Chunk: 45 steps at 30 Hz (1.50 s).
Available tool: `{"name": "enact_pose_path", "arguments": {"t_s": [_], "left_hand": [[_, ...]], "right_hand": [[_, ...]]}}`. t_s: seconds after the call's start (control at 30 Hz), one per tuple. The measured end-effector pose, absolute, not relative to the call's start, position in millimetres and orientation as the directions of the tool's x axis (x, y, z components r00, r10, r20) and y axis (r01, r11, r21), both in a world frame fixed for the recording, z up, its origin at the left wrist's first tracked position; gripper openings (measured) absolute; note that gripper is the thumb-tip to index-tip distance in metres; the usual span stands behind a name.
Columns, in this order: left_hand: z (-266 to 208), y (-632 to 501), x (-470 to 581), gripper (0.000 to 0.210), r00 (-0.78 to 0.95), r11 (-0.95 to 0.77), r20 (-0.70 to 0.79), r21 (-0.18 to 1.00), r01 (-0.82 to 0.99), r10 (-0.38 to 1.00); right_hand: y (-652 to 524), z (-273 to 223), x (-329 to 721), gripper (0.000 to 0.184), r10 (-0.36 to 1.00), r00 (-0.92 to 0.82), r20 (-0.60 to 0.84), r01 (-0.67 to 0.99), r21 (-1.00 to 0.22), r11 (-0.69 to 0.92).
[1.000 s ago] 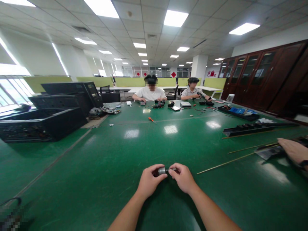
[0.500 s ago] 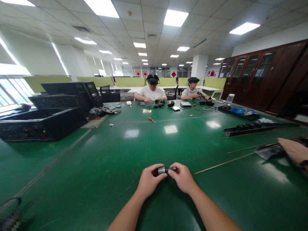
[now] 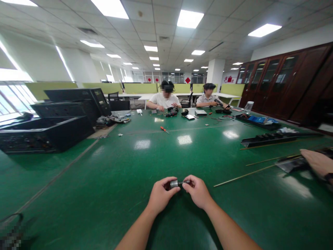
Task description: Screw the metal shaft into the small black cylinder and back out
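Between my hands, low over the green table (image 3: pixel 125 170), is a small silver cylinder (image 3: pixel 174 184) with a thin dark shaft (image 3: pixel 181 183) at its right end; it looks like a small motor. My left hand (image 3: pixel 160 194) is closed round the cylinder, thumb below and forefinger above. My right hand (image 3: pixel 198 192) pinches the narrow grey end piece (image 3: pixel 186 181) on the shaft between thumb and fingertips. Whether that piece is separate from the shaft, I cannot tell.
Thin brass-coloured rods (image 3: pixel 239 177) lie to the right, near another person's hand (image 3: pixel 316 161). An orange screwdriver (image 3: pixel 163 129) lies ahead. Black computer cases (image 3: pixel 47 135) stand at left. Two people sit across the table among tools and parts.
My hands have drawn very slightly apart, showing a little more of the shaft. The nearest brass rod's tip has shifted slightly right. Across the table, one person's head has tilted down.
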<state>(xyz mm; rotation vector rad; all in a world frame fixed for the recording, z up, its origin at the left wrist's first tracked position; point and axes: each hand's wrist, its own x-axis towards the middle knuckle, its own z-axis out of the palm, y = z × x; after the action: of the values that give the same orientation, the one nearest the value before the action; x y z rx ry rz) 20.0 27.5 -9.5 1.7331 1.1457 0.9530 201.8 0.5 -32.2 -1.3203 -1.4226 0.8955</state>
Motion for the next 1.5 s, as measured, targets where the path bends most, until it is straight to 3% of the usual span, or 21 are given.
{"name": "enact_pose_path", "arguments": {"t_s": [1.5], "left_hand": [[-7.7, 27.5, 20.6, 0.035, 0.29, -0.217, 0.126, 0.927, 0.305, 0.949]], "right_hand": [[0.3, -34.2, 203.0, 0.014, 0.984, 0.058, 0.166, 0.258, -0.955, 0.146]]}}
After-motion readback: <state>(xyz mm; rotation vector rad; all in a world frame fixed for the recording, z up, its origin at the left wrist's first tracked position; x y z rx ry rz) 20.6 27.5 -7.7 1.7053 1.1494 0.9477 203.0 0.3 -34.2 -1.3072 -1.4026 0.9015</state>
